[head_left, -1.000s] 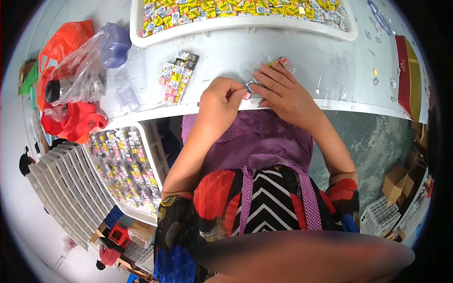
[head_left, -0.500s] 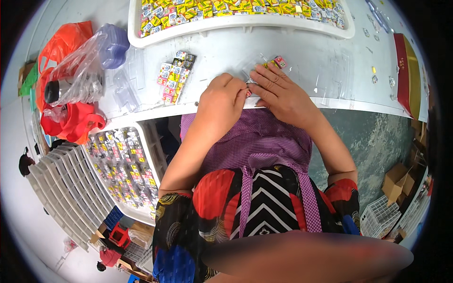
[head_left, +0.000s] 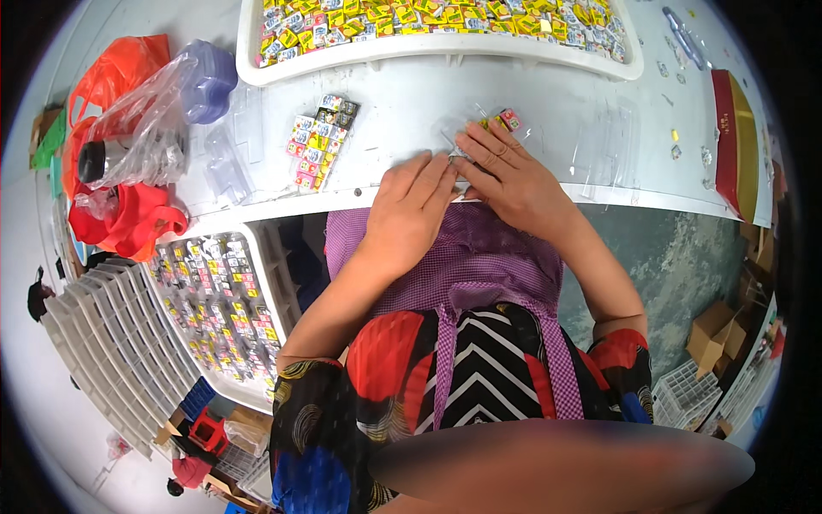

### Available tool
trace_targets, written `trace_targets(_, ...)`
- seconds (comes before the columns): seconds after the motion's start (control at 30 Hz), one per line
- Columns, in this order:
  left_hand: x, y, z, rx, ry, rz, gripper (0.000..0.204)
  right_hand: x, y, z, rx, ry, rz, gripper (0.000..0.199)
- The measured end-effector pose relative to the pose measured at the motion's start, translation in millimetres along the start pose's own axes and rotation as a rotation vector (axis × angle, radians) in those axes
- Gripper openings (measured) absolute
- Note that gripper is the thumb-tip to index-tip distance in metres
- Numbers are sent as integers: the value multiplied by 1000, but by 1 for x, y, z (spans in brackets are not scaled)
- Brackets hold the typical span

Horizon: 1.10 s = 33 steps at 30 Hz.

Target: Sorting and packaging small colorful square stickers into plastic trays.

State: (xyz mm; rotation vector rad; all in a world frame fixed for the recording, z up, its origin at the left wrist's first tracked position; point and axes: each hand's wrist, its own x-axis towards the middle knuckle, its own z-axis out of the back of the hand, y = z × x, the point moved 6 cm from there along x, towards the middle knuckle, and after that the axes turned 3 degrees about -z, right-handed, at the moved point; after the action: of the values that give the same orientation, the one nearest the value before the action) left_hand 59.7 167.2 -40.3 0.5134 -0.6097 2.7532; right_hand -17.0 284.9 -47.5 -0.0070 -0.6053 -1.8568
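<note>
Near the table's front edge, both hands work at a small clear plastic tray with printed blocks [head_left: 509,120], pink and yellow ones showing past my right fingers. My right hand [head_left: 510,178] is closed over this tray, its fingers side by side across the top. My left hand [head_left: 414,202] meets it at the near left corner, fingers pressed together; what lies beneath them is hidden. To the left, a cluster of small printed blocks [head_left: 318,144] in white, yellow, pink and black lies in neat rows on the table.
A white bin [head_left: 377,58] heaped with yellow and white blocks stands at the back. Clear plastic trays [head_left: 224,163] and red bags [head_left: 128,210] lie left. Below them, a white crate [head_left: 272,317] holds filled packs. A red-and-gold box [head_left: 738,146] sits right. Another person [head_left: 190,471] is at lower left.
My left hand has straightened its fingers and moved slightly right, against the right hand. The pink block seen between the hands is now covered. The right hand stays nearly in place.
</note>
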Motion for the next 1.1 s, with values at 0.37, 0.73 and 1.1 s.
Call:
trace_targets(0.37,-8,0,-7,137,90,43,47,1,-7,1,69,-36,-32,53)
trace_targets(0.73,-8,26,11,-155,116,121,40,6,2,-2,173,28,-107,52)
trace_targets(1.1,36,17,46,-86,33,-8,23,22,-59,93,247,-346,-354,37)
